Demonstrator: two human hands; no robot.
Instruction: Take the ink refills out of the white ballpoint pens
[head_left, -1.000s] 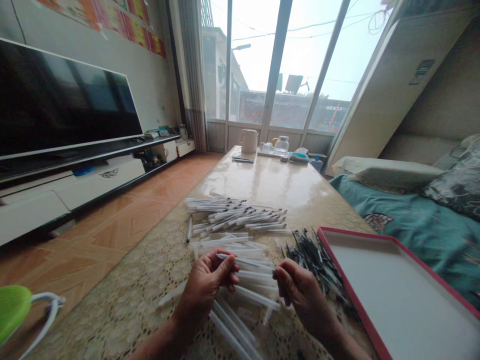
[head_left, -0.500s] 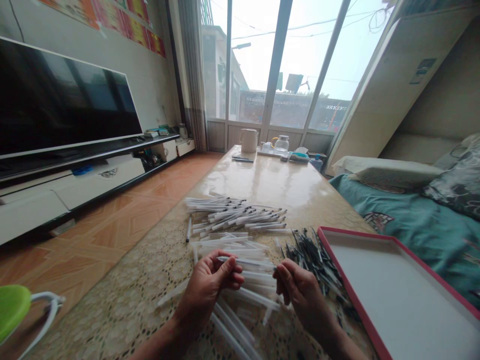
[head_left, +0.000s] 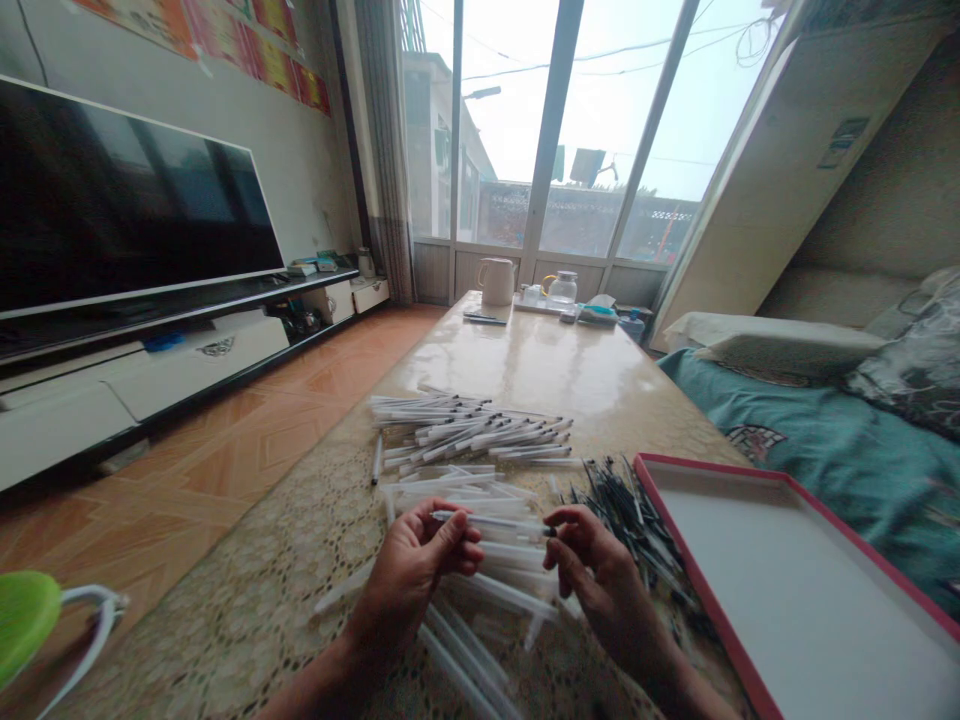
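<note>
My left hand [head_left: 431, 550] is closed round a clear-barrelled pen [head_left: 502, 523], which lies nearly level with its pointed end at the left. At its right end is a black tip, set between the thumb and forefinger of my right hand [head_left: 589, 555], with these fingers slightly parted around it. Beneath and beside my hands lie translucent white pen barrels [head_left: 465, 650]. Farther back is a pile of white pens with black ends [head_left: 472, 430]. Thin black refills [head_left: 622, 510] are heaped just beyond my right hand.
A shallow white box with a red rim [head_left: 712, 600] stands at the right of the patterned table [head_left: 247, 600]. At the far end are a kettle [head_left: 497, 282], a glass jug [head_left: 562, 287] and a tissue pack [head_left: 598, 312]. A green stool [head_left: 28, 612] is at left.
My right fingers have loosened from a tight pinch, and the pen's black end now shows between them. My left hand keeps its hold on the pen, almost still.
</note>
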